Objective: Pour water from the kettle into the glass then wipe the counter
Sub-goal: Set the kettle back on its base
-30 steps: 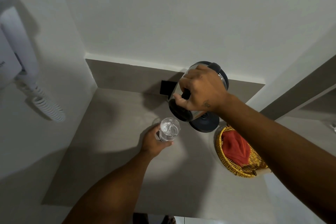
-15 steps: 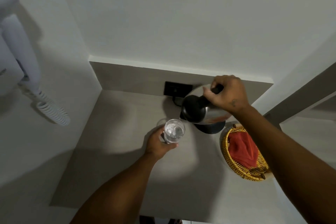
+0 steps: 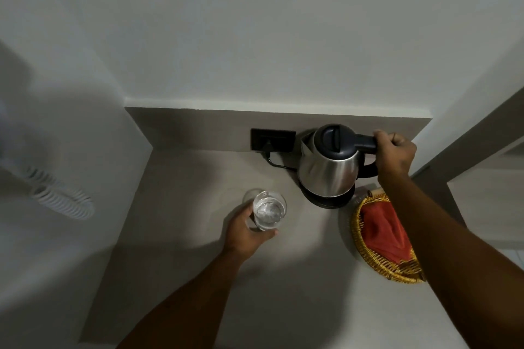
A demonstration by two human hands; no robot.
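A steel kettle (image 3: 329, 167) with a black lid stands upright on its round black base (image 3: 326, 200) near the back of the grey counter (image 3: 198, 278). My right hand (image 3: 395, 154) is closed around the kettle's black handle. A clear glass (image 3: 268, 211) holding water stands on the counter to the left of the kettle. My left hand (image 3: 246, 231) wraps its near side. A red cloth (image 3: 385, 231) lies in a yellow wicker basket (image 3: 365, 256) at the right.
A black wall socket (image 3: 272, 139) with a plug and cord sits in the backsplash left of the kettle. A white coiled cord (image 3: 62, 200) hangs on the left wall. White walls enclose the counter on the left and back.
The kettle has swung from tilted over the glass to upright on its base. My right hand moved right and back with it. The glass and left hand stayed put.
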